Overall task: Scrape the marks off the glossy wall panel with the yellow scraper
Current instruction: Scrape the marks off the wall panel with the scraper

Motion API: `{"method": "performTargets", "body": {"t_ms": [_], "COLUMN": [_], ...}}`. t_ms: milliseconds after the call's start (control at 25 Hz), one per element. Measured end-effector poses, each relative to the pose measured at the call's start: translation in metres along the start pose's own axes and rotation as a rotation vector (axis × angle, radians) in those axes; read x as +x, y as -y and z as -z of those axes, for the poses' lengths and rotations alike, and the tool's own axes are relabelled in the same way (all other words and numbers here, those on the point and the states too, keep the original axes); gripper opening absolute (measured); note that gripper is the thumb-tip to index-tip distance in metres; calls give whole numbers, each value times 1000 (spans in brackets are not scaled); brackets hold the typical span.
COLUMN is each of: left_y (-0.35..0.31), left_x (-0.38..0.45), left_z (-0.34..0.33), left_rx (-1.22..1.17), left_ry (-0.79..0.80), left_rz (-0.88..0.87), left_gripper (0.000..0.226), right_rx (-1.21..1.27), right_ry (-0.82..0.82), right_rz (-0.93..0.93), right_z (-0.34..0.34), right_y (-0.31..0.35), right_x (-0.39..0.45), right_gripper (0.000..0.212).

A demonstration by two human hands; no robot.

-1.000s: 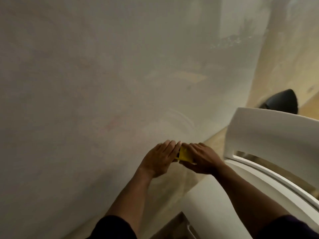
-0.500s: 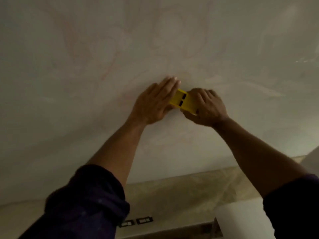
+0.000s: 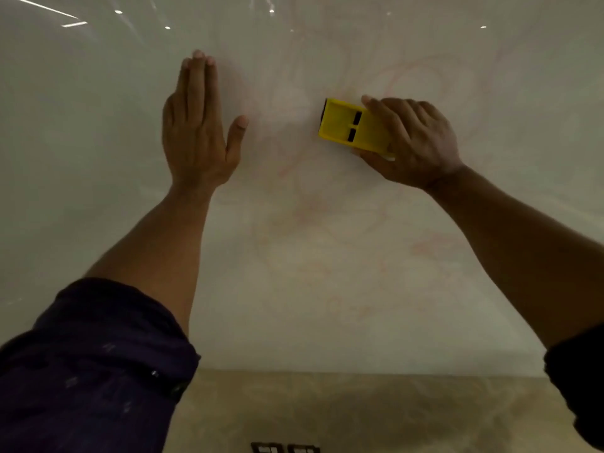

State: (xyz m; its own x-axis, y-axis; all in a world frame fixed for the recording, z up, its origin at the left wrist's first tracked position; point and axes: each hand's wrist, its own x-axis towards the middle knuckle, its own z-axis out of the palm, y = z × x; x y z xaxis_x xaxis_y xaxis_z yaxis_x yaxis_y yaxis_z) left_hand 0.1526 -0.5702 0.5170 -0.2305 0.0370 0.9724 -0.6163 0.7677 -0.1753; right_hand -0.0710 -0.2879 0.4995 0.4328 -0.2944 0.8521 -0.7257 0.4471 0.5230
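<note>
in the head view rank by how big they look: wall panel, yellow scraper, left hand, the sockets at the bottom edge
1. wall panel
2. left hand
3. yellow scraper, partly hidden by the right hand
4. sockets, cut off by the frame, so unsure

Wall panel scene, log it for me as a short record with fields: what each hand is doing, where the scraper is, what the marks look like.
left hand: left hand flat on the wall panel, fingers straight, holding nothing
right hand: right hand grips the yellow scraper
scraper: against the panel, free end pointing toward the left hand, apart from it
marks: faint reddish marks around and below the scraper
below panel: tan band with two dark sockets
</note>
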Motion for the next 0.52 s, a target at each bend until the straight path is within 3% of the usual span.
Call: {"method": "performTargets", "body": {"t_ms": [240, 520], "left_y": [46, 58], "left_x": [-4, -21], "left_z": [-11, -39], "left_rx": [-63, -242], "left_ry": [-63, 25], "left_rz": [117, 154], "left_gripper": [71, 65], "right_rx": [-102, -155], "right_ry": [-104, -232], "right_rz": [115, 85], "right_z": [-24, -39], "right_y": [14, 33], "right_x": [71, 131], "right_gripper": [51, 40]}}
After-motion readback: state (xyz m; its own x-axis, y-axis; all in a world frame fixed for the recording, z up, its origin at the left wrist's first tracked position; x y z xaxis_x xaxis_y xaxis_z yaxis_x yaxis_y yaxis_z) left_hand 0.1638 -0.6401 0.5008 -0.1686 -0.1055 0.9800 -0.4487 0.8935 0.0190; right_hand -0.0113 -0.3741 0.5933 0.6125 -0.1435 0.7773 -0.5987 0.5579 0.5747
